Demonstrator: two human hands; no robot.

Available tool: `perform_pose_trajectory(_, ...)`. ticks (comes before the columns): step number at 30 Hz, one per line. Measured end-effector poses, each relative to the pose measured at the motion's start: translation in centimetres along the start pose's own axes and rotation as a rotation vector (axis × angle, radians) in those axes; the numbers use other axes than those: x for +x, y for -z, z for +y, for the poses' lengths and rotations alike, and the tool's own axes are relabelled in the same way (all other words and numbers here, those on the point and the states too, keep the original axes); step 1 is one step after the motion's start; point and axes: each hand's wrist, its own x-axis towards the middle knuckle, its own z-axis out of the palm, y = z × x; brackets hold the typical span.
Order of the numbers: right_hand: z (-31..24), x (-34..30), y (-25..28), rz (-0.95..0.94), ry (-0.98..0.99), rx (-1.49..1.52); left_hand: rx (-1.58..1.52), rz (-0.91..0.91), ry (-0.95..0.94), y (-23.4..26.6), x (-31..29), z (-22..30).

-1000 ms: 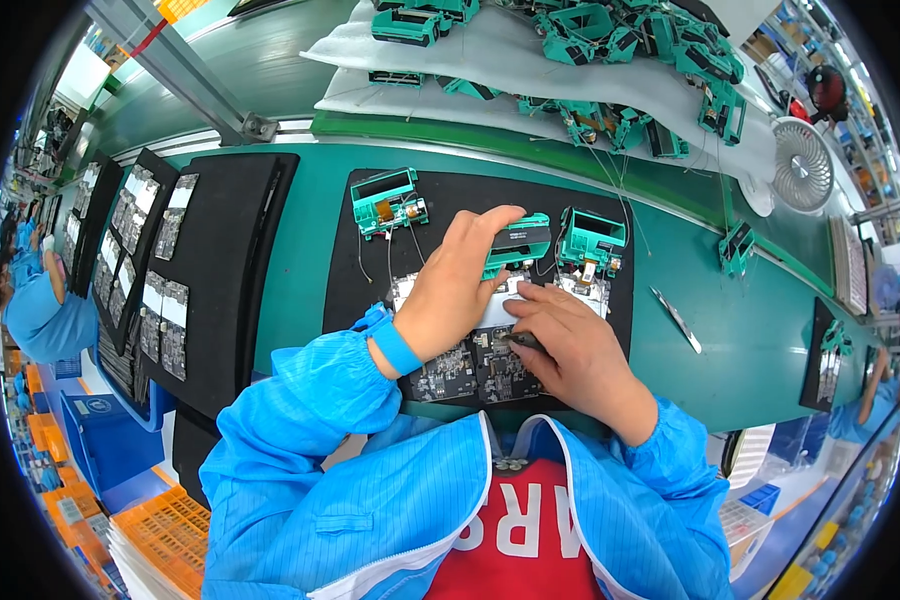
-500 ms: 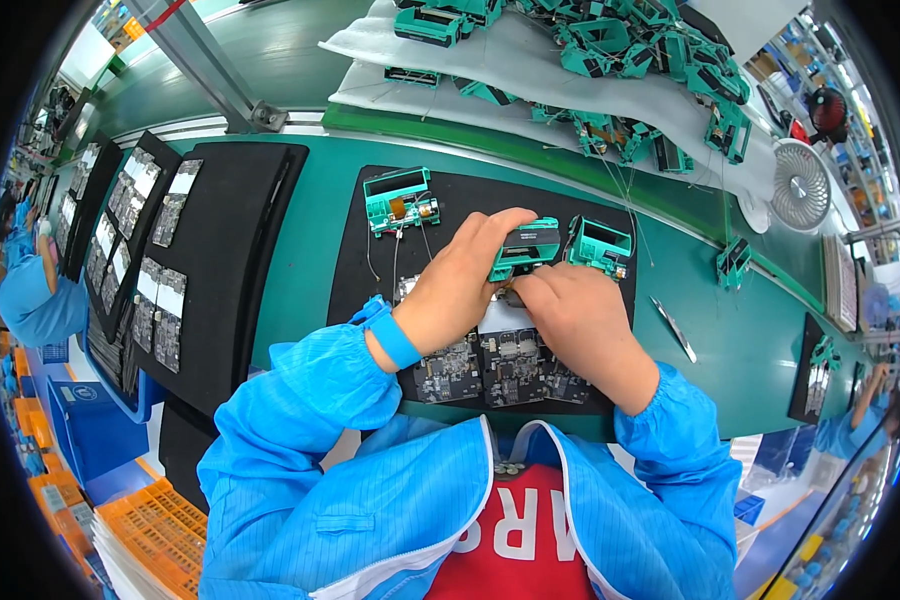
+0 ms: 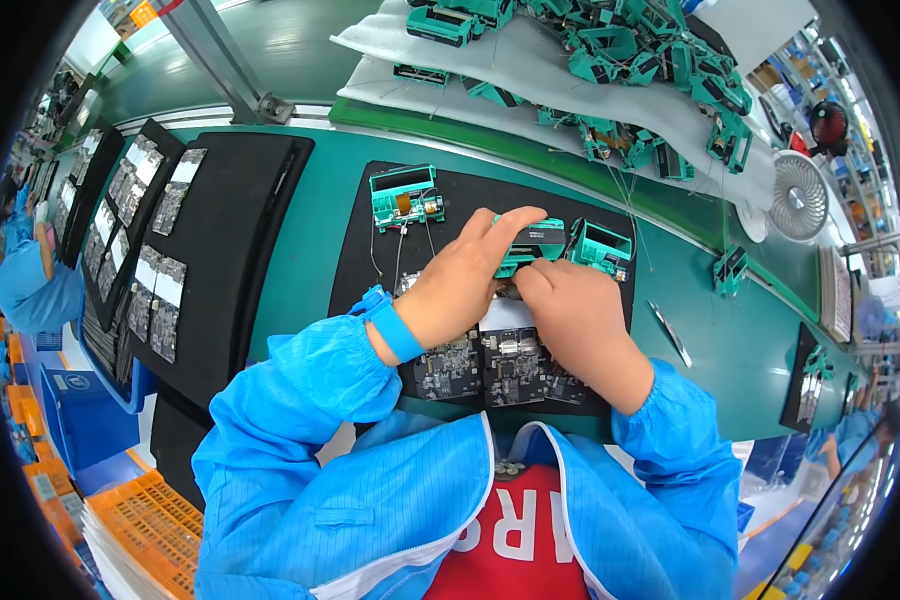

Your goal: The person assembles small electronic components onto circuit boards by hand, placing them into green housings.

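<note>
My left hand point(image 3: 452, 292), with a blue wrist strap, is closed on a green plastic housing point(image 3: 542, 236) with a black part in it. My right hand point(image 3: 588, 325) is closed at the housing's lower edge, its fingertips curled down over a circuit board; what they pinch is hidden. Beneath my hands lie dark circuit boards point(image 3: 515, 368) with silver parts, side by side on a black mat point(image 3: 355, 275). To the left stands another green housing point(image 3: 406, 198) with thin wires and a small metal cylinder. A further green housing point(image 3: 604, 246) sits just right of the held one.
Metal tweezers point(image 3: 669, 333) lie on the green table point(image 3: 710, 375) to the right. Black boards with circuit boards point(image 3: 157, 300) are at the left. Beyond the mat, white foam sheets point(image 3: 530, 85) carry many green housings. A white fan point(image 3: 800, 192) stands at the far right.
The whole view has shifted slightly. Both hands keep nearly the same place at the housing; the right fingers have moved a little along its lower edge.
</note>
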Motion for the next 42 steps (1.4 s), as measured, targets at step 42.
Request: perform_pose_trajectory(42, -5.8, -1.9, -1.4, -0.226, 0.262, 0.684, -0.362, 0.299, 0.296, 4.4, -6.3, -2.2)
